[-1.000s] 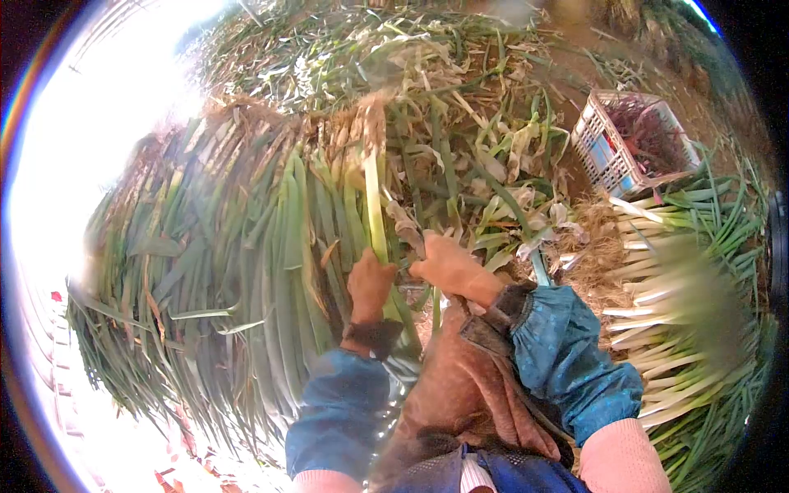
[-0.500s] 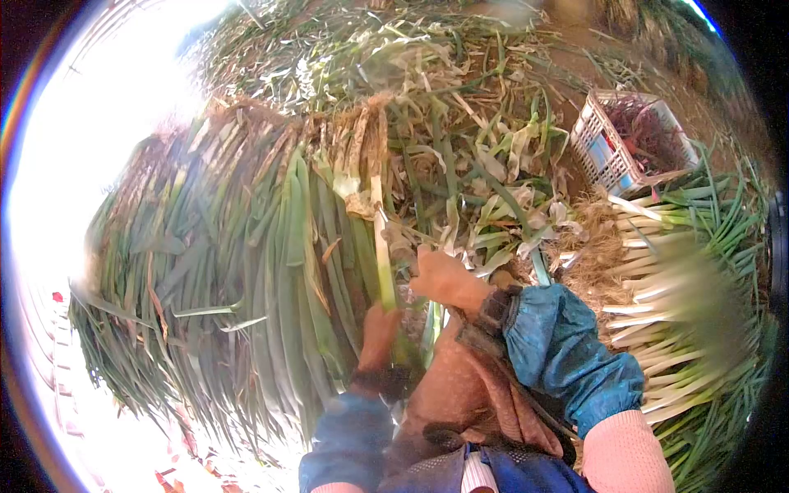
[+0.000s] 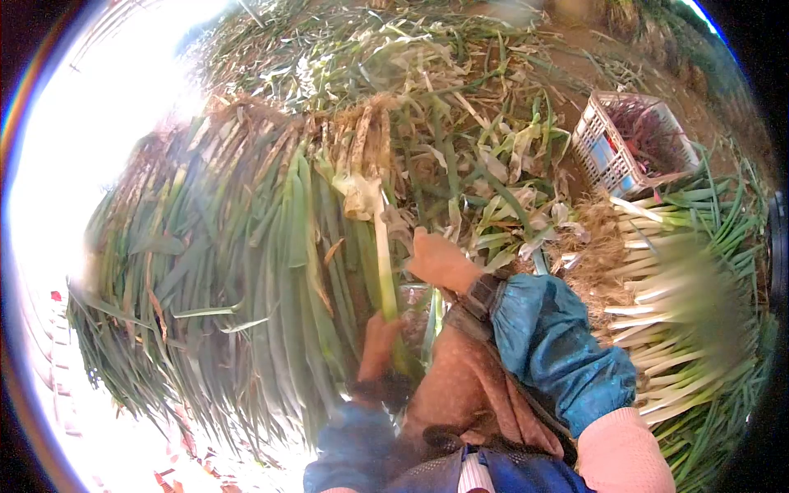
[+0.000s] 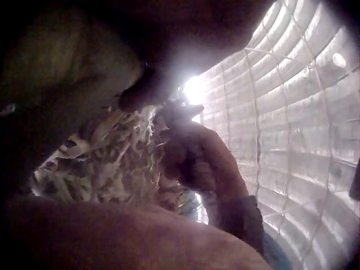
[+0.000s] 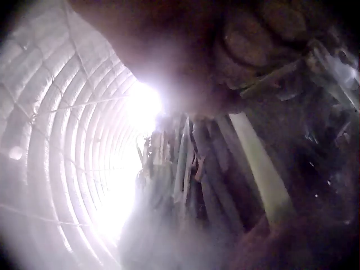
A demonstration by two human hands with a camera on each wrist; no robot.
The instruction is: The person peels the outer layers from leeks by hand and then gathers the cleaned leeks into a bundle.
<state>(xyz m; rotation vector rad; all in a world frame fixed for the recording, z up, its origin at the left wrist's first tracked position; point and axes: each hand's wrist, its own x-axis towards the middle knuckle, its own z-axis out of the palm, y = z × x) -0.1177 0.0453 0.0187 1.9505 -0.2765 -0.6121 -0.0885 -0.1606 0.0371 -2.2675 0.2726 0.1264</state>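
In the head view my left hand (image 3: 380, 337) grips a green onion (image 3: 384, 271) by its lower green part. The stem stands root end up, white shaft bared, with loose pale outer skin (image 3: 359, 197) bunched near its top. My right hand (image 3: 444, 261) is close beside the shaft, fingers curled round a slim, narrow-tipped tool (image 3: 399, 223); most of it is hidden, and I cannot tell its kind. In the right wrist view the pale shaft (image 5: 259, 163) runs below the blurred right hand. The left wrist view shows the right hand (image 4: 197, 157) with bent fingers.
A broad stack of unpeeled green onions (image 3: 222, 246) lies at left. Peeled ones (image 3: 649, 329) lie in a row at right, beside a white plastic crate (image 3: 604, 156). Stripped leaves and skins (image 3: 493, 156) litter the ground ahead. A ribbed translucent cover (image 4: 292, 112) curves overhead.
My left hand has drawn the green onion down toward me. Its outer skin has come away from the shaft and bunched up to the left. The right hand stays nearby, shifted slightly.
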